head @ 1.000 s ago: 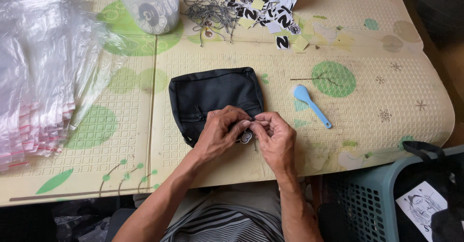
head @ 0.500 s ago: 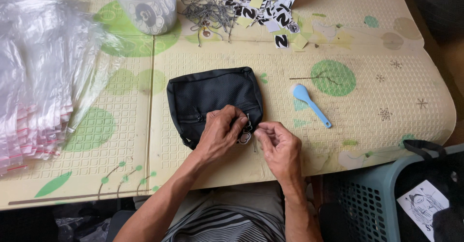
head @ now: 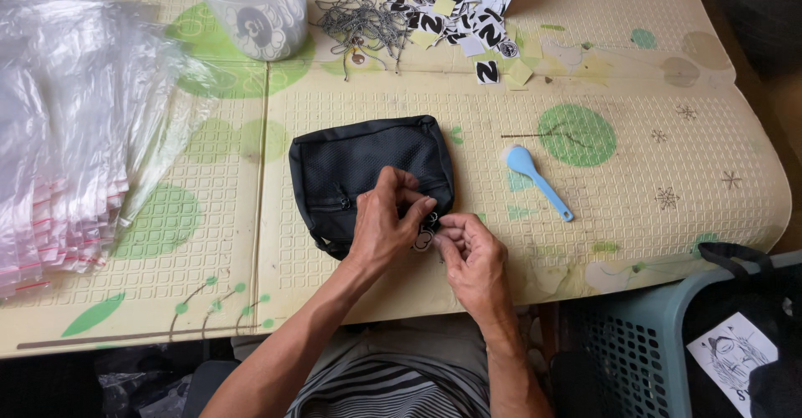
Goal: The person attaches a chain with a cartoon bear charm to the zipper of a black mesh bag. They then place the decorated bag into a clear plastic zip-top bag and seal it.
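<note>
Black pouch (head: 361,172), long axis left-right.

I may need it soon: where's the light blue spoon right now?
In the head view the light blue spoon lies on the mat, right of the black pouch and just below the big green circle, beyond the right hand.

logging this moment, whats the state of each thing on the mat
black pouch: flat on the mat, zip corner pinched by both hands
left hand: fingers on the pouch's corner
right hand: fingers pinching a small tag
blue spoon: lying loose
clear cup: upright, holds tags
plastic bags: stacked flat
</note>
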